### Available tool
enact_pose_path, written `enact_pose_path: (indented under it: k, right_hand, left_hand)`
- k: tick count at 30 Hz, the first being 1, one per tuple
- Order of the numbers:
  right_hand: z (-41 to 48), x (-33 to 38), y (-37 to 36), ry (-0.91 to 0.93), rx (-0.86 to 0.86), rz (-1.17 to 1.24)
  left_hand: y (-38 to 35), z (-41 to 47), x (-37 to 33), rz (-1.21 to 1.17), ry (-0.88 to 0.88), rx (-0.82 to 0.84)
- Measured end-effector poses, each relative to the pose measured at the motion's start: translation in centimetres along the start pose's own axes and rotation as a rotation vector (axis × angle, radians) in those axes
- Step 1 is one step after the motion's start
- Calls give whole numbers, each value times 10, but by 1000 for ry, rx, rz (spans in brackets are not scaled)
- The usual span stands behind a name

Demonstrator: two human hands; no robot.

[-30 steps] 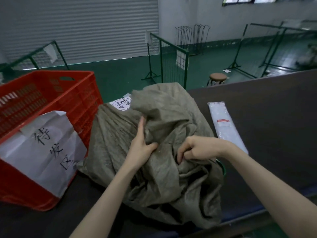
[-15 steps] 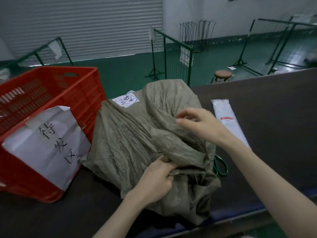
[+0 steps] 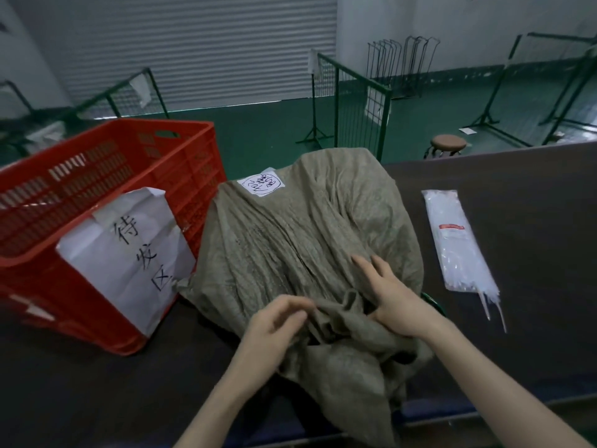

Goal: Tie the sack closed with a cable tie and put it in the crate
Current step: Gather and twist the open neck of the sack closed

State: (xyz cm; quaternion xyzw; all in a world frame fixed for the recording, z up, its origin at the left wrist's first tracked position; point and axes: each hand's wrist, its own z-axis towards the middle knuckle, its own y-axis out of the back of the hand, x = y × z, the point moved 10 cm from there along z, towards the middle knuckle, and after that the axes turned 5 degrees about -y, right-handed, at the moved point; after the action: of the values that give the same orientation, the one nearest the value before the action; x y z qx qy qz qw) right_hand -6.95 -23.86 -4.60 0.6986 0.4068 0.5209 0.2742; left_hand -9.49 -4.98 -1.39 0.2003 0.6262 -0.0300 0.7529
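Drab woven sack point(image 3: 300, 240) slumps on the dark surface point(image 3: 523, 195) beside the red crate point(image 3: 106, 176), mouth gathered but untied, cable ties point(image 3: 455, 240) untouched in their packet nearby. Left hand point(image 3: 274, 328) hovers, fingers curled, holding nothing; right hand point(image 3: 391, 302) presses the bunched neck, fingers spread. Tying and crating remain.

warehouse floor | roller shutter door point(image 3: 200, 50) | green mesh barriers point(image 3: 355, 101) | red crate point(image 3: 106, 202)
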Motion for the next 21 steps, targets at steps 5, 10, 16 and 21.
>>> enact_pose_path:
  k: [5,10,16,21]
  right_hand:
    - [-9,-4,-9,46,-86,46]
    - [-14,3,-13,50,-120,-68]
    - [-23,8,-41,27,146,-523]
    - [-33,19,-19,77,166,-492]
  left_hand:
    - [50,-9,77,94,383,-508]
    - [23,-45,148,-439,757,-681]
    - [-16,-42,152,-814,879,-541]
    - [-21,-26,134,-831,776,-358]
